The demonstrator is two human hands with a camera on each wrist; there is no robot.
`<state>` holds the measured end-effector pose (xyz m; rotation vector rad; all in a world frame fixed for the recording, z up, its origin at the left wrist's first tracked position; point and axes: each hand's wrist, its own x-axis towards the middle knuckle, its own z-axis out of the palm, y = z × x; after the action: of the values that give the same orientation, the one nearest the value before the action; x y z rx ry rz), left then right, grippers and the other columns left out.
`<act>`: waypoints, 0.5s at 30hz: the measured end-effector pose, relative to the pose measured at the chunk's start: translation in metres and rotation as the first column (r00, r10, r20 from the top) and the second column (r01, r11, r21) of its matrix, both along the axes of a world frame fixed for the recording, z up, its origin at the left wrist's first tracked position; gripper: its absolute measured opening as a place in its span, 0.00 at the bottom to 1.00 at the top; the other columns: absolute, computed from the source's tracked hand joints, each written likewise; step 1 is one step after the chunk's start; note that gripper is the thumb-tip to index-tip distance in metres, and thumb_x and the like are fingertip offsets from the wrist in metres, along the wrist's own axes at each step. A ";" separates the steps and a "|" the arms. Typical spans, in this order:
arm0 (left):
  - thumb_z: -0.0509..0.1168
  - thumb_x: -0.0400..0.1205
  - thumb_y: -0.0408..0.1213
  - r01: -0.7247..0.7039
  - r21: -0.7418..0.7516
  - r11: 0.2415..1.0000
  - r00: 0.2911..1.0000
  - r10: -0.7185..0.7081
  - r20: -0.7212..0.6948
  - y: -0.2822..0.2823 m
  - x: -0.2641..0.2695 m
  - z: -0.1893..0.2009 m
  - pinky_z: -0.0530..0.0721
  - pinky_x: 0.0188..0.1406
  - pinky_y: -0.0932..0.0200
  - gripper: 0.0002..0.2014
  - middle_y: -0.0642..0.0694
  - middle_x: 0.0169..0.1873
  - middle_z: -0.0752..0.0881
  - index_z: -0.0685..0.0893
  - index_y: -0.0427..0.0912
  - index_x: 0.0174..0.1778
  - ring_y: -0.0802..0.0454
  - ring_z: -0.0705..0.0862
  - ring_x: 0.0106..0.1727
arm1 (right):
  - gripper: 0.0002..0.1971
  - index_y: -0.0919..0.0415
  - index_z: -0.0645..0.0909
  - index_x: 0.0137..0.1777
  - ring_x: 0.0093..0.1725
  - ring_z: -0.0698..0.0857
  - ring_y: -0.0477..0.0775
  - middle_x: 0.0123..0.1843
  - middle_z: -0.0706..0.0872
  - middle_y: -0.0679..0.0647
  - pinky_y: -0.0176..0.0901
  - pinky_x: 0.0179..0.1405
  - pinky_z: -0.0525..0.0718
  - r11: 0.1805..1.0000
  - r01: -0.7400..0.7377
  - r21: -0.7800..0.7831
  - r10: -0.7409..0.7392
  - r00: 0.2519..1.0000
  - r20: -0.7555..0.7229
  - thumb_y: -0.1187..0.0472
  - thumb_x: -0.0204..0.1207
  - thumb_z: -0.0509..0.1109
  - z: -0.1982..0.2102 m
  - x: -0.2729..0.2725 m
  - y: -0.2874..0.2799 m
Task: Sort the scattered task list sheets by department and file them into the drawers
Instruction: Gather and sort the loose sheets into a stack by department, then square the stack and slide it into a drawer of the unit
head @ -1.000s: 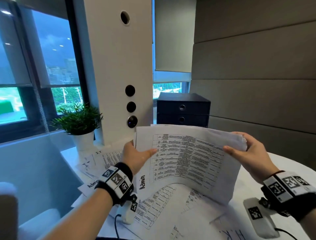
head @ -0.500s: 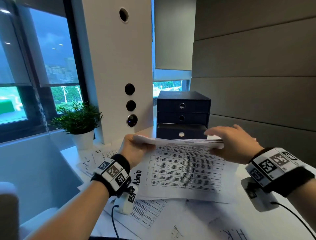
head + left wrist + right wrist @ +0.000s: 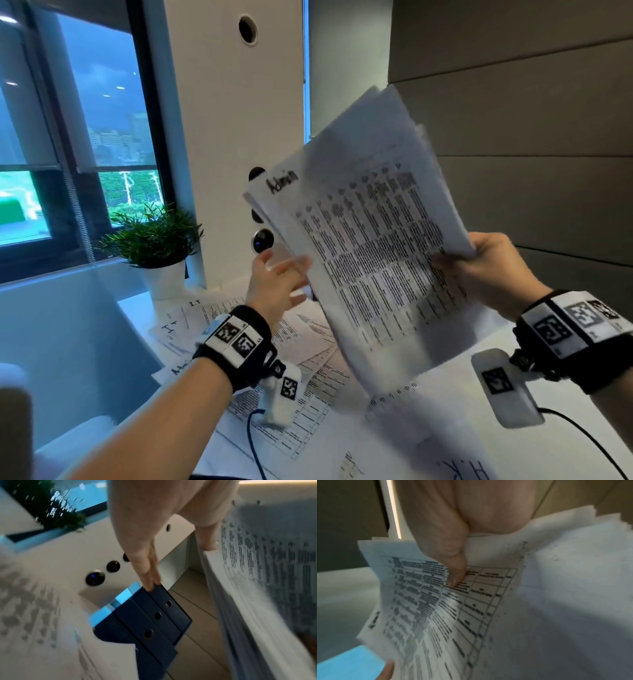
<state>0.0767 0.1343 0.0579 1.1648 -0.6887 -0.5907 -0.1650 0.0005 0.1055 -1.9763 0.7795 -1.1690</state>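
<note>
A stack of printed task sheets (image 3: 376, 257), headed "Admin" in marker, stands tilted upright in the air. My right hand (image 3: 479, 263) grips its right edge, thumb pressed on the printed table (image 3: 453, 574). My left hand (image 3: 277, 284) hovers by the stack's left edge with fingers straight, holding nothing. The left wrist view shows the dark blue drawer unit (image 3: 154, 615) beyond those fingers (image 3: 145, 566), with three drawer fronts and the lowest one standing slightly forward. In the head view the stack hides the drawers. More sheets (image 3: 308, 387) lie scattered on the white table (image 3: 445, 428).
A potted plant (image 3: 154, 236) stands at the table's back left beside a white column (image 3: 233, 137). Sheets marked "IT" (image 3: 185, 315) lie near the plant, and one marked "H.R." (image 3: 462, 469) lies at the front edge. A padded wall runs along the right.
The Admin stack has swung up from lying flat over the table to upright. My left hand has let go of it; the right hand alone holds it now.
</note>
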 end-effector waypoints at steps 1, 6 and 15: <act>0.74 0.72 0.43 0.051 -0.004 0.999 0.998 -0.051 0.037 -0.002 -0.008 0.001 0.87 0.51 0.46 0.31 0.44 0.58 0.86 0.71 0.46 0.69 0.49 0.89 0.50 | 0.16 0.65 0.74 0.27 0.14 0.66 0.44 0.16 0.70 0.49 0.32 0.13 0.65 0.998 -0.016 0.059 0.012 0.998 0.068 0.71 0.75 0.73 -0.004 0.004 0.004; 0.64 0.83 0.38 -0.173 -0.131 0.976 0.887 0.212 0.410 -0.012 -0.047 0.008 0.77 0.46 0.75 0.09 0.65 0.47 0.84 0.77 0.56 0.56 0.72 0.82 0.49 | 0.07 0.59 0.84 0.40 0.27 0.82 0.34 0.29 0.87 0.40 0.35 0.35 0.84 0.992 -0.040 0.122 0.019 0.984 0.175 0.71 0.74 0.73 -0.037 0.022 0.018; 0.59 0.85 0.34 -0.012 0.523 0.853 0.854 -0.263 0.450 -0.011 -0.044 -0.046 0.76 0.69 0.53 0.20 0.50 0.69 0.78 0.68 0.45 0.75 0.52 0.78 0.67 | 0.24 0.58 0.78 0.68 0.58 0.86 0.48 0.60 0.87 0.49 0.49 0.62 0.85 0.960 -0.147 0.239 0.233 0.893 -0.385 0.61 0.71 0.78 -0.093 0.008 -0.005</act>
<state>0.0331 0.1232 0.0122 1.8225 -1.1145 -0.6022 -0.1570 -0.0041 0.0121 -2.0919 0.8508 -0.5361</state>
